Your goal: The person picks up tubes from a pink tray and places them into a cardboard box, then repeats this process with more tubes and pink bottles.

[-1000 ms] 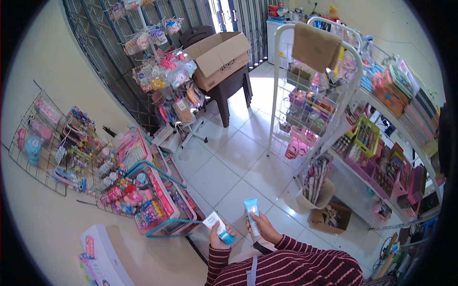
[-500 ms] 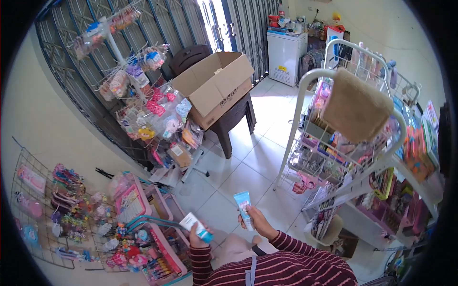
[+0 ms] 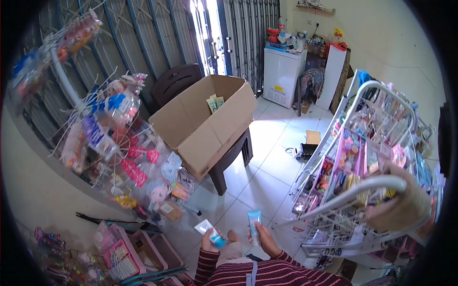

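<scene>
My left hand [image 3: 208,241] is closed around a white and teal squeeze tube [image 3: 204,225], low in front of my body. A light blue squeeze tube [image 3: 254,218] stands nearly upright in my right hand [image 3: 267,241], its wide end up; the fingers wrap its lower part. The two tubes are apart, side by side over the tiled floor. Ahead, a cardboard box [image 3: 207,145] rests open on a dark brown plastic chair [image 3: 218,178]. Inside it lie a few yellowish packets [image 3: 213,103].
At left, a rack of hanging bagged accessories [image 3: 129,157] stands close by, with pink bins [image 3: 121,257] below. A white wire shelf [image 3: 353,162] full of goods and a ladder rail with a tan cloth [image 3: 389,202] are at right. A white freezer [image 3: 281,76] stands behind.
My view has moved toward the cardboard box, which now appears larger with the packets inside visible. Both hands still hold their tubes and appear lower in view.
</scene>
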Demonstrator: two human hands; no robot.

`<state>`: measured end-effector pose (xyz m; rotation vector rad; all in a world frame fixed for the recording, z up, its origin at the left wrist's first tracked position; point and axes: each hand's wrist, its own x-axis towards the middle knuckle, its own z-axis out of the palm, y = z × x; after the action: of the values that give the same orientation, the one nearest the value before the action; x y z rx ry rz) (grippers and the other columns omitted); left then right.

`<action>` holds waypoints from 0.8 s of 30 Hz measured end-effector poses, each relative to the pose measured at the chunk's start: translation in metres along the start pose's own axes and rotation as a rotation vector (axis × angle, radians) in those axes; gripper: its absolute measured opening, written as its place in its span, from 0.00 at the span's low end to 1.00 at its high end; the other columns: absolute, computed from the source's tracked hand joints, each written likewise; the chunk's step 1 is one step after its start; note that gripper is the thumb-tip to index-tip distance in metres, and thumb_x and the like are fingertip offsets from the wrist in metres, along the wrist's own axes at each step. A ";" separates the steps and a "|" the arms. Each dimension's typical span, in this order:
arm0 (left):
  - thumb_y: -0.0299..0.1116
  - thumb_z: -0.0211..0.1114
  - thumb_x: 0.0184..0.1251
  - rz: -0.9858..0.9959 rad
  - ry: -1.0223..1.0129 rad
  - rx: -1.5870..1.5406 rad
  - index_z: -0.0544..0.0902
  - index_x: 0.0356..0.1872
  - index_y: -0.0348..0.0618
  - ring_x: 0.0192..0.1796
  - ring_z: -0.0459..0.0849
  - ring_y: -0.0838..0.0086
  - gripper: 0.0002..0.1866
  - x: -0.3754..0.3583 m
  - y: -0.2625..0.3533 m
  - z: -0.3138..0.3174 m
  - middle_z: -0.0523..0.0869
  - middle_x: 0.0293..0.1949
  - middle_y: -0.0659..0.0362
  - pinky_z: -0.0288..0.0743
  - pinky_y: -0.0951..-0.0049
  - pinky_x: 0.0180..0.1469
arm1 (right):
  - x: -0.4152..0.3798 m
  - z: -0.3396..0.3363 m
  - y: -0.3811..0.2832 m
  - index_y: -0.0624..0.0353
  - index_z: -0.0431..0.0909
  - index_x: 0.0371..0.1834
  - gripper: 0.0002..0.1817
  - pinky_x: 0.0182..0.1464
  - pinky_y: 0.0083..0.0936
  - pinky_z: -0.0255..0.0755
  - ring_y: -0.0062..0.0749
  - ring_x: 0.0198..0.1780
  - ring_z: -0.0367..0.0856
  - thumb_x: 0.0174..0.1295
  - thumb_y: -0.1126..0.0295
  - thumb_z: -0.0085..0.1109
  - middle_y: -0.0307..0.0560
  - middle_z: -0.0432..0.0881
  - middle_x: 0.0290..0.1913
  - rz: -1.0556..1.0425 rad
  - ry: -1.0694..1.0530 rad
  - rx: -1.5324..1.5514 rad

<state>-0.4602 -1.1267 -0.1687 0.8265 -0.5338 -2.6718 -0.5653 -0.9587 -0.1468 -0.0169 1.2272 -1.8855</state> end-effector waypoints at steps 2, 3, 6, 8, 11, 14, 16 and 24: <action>0.36 0.51 0.53 -0.002 -0.040 0.016 0.69 0.33 0.43 0.25 0.72 0.70 0.10 0.038 0.029 0.033 0.72 0.23 0.58 0.68 0.67 0.29 | 0.050 0.022 -0.041 0.63 0.63 0.40 0.21 0.23 0.16 0.65 0.23 0.21 0.70 0.60 0.54 0.33 0.44 0.71 0.24 -0.084 -0.033 -0.014; 0.36 0.51 0.53 0.012 -0.070 0.043 0.69 0.34 0.43 0.25 0.72 0.70 0.10 0.055 0.044 0.052 0.72 0.23 0.58 0.68 0.67 0.29 | 0.072 0.034 -0.061 0.63 0.63 0.39 0.21 0.23 0.15 0.65 0.23 0.20 0.70 0.60 0.54 0.32 0.44 0.71 0.24 -0.151 -0.047 -0.040; 0.36 0.50 0.55 0.054 -0.137 0.099 0.69 0.34 0.43 0.25 0.73 0.71 0.09 0.109 0.076 0.084 0.73 0.24 0.58 0.69 0.68 0.30 | 0.126 0.061 -0.124 0.62 0.63 0.39 0.20 0.23 0.15 0.65 0.22 0.21 0.70 0.61 0.55 0.33 0.43 0.71 0.24 -0.266 -0.060 -0.046; 0.35 0.50 0.55 0.044 -0.154 0.103 0.69 0.35 0.43 0.24 0.73 0.70 0.09 0.139 0.091 0.097 0.73 0.23 0.58 0.69 0.68 0.30 | 0.153 0.070 -0.149 0.62 0.63 0.39 0.18 0.24 0.15 0.65 0.21 0.21 0.69 0.61 0.57 0.33 0.43 0.71 0.24 -0.351 -0.045 0.001; 0.35 0.51 0.54 0.055 -0.134 0.165 0.69 0.35 0.42 0.24 0.73 0.70 0.10 0.172 0.104 0.113 0.73 0.22 0.57 0.70 0.68 0.30 | 0.202 0.064 -0.162 0.63 0.63 0.39 0.18 0.23 0.15 0.65 0.21 0.20 0.69 0.61 0.57 0.34 0.43 0.71 0.24 -0.377 -0.013 0.062; 0.37 0.52 0.53 0.045 -0.125 0.214 0.68 0.36 0.41 0.23 0.73 0.69 0.12 0.212 0.104 0.108 0.72 0.22 0.57 0.69 0.67 0.29 | 0.257 0.048 -0.161 0.63 0.63 0.37 0.18 0.21 0.15 0.65 0.21 0.19 0.69 0.60 0.57 0.36 0.43 0.70 0.22 -0.254 0.067 0.098; 0.46 0.49 0.55 -0.032 -0.315 0.078 0.67 0.37 0.40 0.21 0.69 0.69 0.19 0.230 0.107 0.117 0.69 0.20 0.57 0.66 0.66 0.27 | 0.295 0.039 -0.168 0.62 0.63 0.36 0.17 0.21 0.15 0.65 0.22 0.19 0.69 0.59 0.58 0.38 0.43 0.70 0.21 -0.221 0.031 0.108; 0.50 0.52 0.53 0.368 -0.443 0.328 0.68 0.30 0.37 0.24 0.71 0.71 0.21 0.343 0.191 0.277 0.71 0.20 0.57 0.65 0.72 0.29 | 0.442 0.083 -0.342 0.65 0.68 0.35 0.11 0.32 0.18 0.63 0.23 0.28 0.69 0.56 0.67 0.46 0.41 0.71 0.26 -0.670 -0.155 -0.318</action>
<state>-0.8625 -1.3547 -0.0387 0.1652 -1.1301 -2.4443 -1.0276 -1.2618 -0.0308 -0.8185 1.5181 -2.1547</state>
